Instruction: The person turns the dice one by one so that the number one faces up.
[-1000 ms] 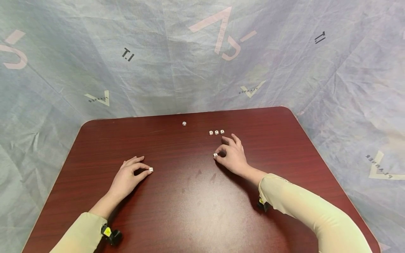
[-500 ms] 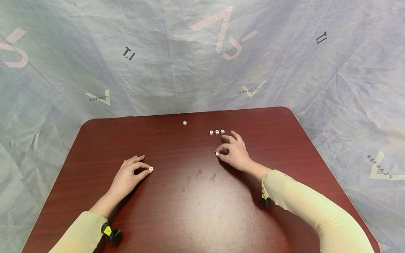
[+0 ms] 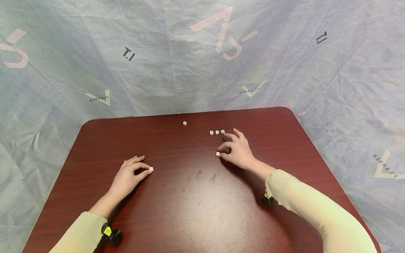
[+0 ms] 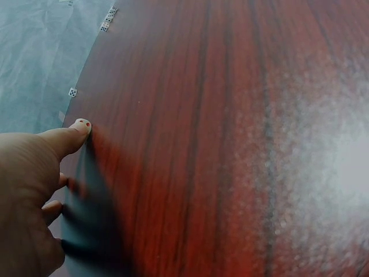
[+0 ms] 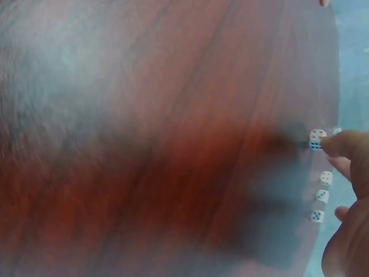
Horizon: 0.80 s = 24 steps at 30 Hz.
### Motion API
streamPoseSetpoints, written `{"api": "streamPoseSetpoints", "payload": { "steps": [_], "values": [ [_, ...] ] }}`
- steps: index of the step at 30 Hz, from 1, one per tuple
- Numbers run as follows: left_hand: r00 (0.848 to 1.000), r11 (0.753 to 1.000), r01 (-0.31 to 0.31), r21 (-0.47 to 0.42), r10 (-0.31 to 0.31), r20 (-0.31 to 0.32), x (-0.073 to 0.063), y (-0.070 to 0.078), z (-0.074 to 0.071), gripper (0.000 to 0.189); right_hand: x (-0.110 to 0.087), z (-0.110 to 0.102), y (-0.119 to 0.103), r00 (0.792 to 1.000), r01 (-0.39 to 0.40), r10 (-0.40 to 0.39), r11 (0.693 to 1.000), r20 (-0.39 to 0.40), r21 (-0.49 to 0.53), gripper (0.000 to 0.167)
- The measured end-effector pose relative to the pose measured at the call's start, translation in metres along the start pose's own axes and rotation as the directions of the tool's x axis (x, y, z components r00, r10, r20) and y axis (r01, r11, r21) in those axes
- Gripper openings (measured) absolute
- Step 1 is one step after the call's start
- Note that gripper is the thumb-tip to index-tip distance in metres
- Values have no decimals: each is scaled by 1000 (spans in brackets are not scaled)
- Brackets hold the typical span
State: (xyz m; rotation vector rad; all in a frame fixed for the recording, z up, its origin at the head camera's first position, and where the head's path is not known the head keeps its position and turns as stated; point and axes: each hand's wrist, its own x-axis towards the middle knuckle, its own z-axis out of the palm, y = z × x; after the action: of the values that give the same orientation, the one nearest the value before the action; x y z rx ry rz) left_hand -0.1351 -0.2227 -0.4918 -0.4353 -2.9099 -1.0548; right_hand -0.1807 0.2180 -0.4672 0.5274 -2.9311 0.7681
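Over the left half of the table, my left hand [image 3: 128, 175] pinches a small white die [image 3: 151, 169] between thumb and index finger. Red pips show on that die [image 4: 85, 124] in the left wrist view. Right of centre, my right hand [image 3: 237, 151] has its thumb and index finger at a second white die [image 3: 218, 154], which sits close over the table. The thumb tip overlaps this die's [image 5: 317, 139] edge in the right wrist view. Its other fingers spread forward, one tip right by the end of a row of three dice [image 3: 217, 132].
A lone die [image 3: 185, 123] lies near the far edge of the dark red wooden table [image 3: 186, 203], left of the row. Grey printed cloth [image 3: 171, 70] hangs behind the table and along its sides. Both wrists wear small black cameras [image 3: 114, 236].
My right hand has shifted slightly right with its die, and its thumb and index finger look a little looser. The left hand and the other dice keep their places.
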Motion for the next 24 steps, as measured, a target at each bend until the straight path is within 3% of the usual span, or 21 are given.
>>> {"api": "streamPoseSetpoints", "payload": {
  "steps": [9,24],
  "values": [
    [1000,1000,-6,3,6,-5,0,-1,1,12,3,-3,-3,999,-4,5,999,33,-48,14],
    [1000,1000,-6,1,6,-5,1,-2,2,11,4,0,-2,999,47,-45,994,24,-103,10]
  ]
}}
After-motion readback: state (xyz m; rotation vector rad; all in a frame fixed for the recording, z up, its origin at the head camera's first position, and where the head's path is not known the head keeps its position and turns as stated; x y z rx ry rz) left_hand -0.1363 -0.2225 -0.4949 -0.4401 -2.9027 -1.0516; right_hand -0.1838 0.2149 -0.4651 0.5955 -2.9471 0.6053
